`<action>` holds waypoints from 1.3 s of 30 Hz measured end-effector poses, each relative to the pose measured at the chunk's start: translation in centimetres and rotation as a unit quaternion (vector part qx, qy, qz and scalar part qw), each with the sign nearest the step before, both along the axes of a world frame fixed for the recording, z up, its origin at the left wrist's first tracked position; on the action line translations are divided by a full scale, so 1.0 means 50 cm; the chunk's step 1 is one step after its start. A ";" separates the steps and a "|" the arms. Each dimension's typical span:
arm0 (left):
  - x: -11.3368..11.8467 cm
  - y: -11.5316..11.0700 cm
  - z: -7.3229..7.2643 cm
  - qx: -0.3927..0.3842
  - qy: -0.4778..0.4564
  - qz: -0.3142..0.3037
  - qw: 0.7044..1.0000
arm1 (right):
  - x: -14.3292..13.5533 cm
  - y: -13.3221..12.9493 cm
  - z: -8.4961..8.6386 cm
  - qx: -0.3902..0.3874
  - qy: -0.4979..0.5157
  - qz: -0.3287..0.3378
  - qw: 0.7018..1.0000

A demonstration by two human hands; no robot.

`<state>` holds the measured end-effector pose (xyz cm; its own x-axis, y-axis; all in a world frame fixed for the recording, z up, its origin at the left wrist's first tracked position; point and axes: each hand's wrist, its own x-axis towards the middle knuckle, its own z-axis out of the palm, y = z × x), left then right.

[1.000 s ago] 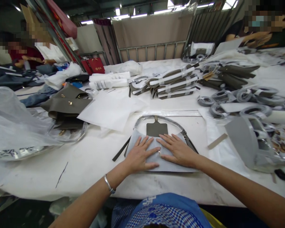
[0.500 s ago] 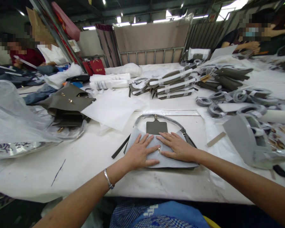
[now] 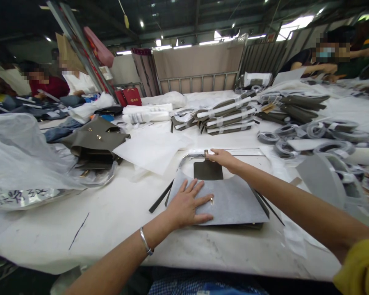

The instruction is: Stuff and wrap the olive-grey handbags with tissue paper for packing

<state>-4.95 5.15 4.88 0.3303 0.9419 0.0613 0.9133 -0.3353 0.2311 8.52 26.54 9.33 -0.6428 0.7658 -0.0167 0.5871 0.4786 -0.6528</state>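
A dark olive handbag lies flat on the white table in front of me. A pale grey sheet (image 3: pixel 233 200) covers most of its body, with a small gold fitting showing through it. My left hand (image 3: pixel 189 205) rests flat on the left half of this sheet, fingers spread. Above the sheet's upper edge sits a dark olive panel (image 3: pixel 207 170), whose narrow tab ends in a gold clasp (image 3: pixel 206 153). My right hand (image 3: pixel 223 159) pinches the tab at that clasp, beside the plastic-wrapped handle (image 3: pixel 184 160). Dark straps stick out at both sides of the bag.
Another olive bag (image 3: pixel 92 139) stands at left beside a large clear plastic bag (image 3: pixel 24 155). White paper sheets (image 3: pixel 150 151) lie behind my left hand. Wrapped olive pieces (image 3: pixel 227 114) are stacked at the back, coiled straps (image 3: pixel 316 131) at right. Other people work at both far sides.
My right hand has left the grey sheet and moved up to the tab's clasp. The left hand stays flat on the sheet. The view has shifted slightly.
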 end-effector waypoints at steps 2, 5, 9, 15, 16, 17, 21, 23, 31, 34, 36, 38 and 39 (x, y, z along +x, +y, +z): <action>0.000 0.000 -0.002 0.003 -0.010 0.000 1.000 | 0.033 -0.034 0.011 -0.010 0.042 0.029 0.999; 0.001 0.001 -0.001 0.015 -0.019 0.002 1.000 | 0.099 -0.104 0.021 0.020 0.100 0.129 0.986; 0.002 0.002 0.000 0.029 -0.020 0.001 0.999 | 0.159 -0.170 -0.001 0.091 0.068 0.259 0.959; 0.004 -0.002 -0.004 0.050 -0.009 -0.007 0.999 | 0.181 -0.175 -0.077 0.135 0.076 0.329 0.932; 0.004 -0.002 -0.004 0.053 -0.009 -0.007 0.999 | 0.183 -0.173 -0.085 0.134 0.090 0.325 0.932; 0.004 -0.003 -0.004 0.056 -0.009 -0.007 0.998 | 0.186 -0.170 -0.090 0.130 0.100 0.320 0.933; 0.002 -0.004 -0.007 0.071 -0.009 -0.004 0.997 | 0.193 -0.168 -0.095 0.112 0.112 0.309 0.938; 0.002 -0.006 -0.009 0.082 -0.005 0.001 0.997 | 0.194 -0.170 -0.097 0.109 0.104 0.309 0.939; 0.031 -0.042 -0.006 0.261 0.001 -0.001 0.965 | 0.191 -0.170 -0.117 0.135 0.110 0.335 0.926; 0.048 -0.053 -0.003 0.261 0.004 -0.082 0.962 | 0.189 -0.166 -0.125 0.153 0.116 0.345 0.919; 0.058 -0.056 -0.005 0.238 -0.010 -0.112 0.965 | 0.186 -0.165 -0.127 0.166 0.115 0.345 0.916; 0.065 -0.059 -0.007 0.219 -0.034 -0.108 0.969 | 0.184 -0.166 -0.124 0.182 0.112 0.348 0.913; 0.069 -0.060 -0.008 0.211 -0.045 -0.103 0.971 | 0.182 -0.168 -0.118 0.192 0.108 0.350 0.911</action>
<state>-1.52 2.15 4.48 0.4850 0.7409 0.4645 0.7988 -0.5916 0.1095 17.61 18.16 3.41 -0.9323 0.0901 0.3503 -0.0718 0.9031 -0.4233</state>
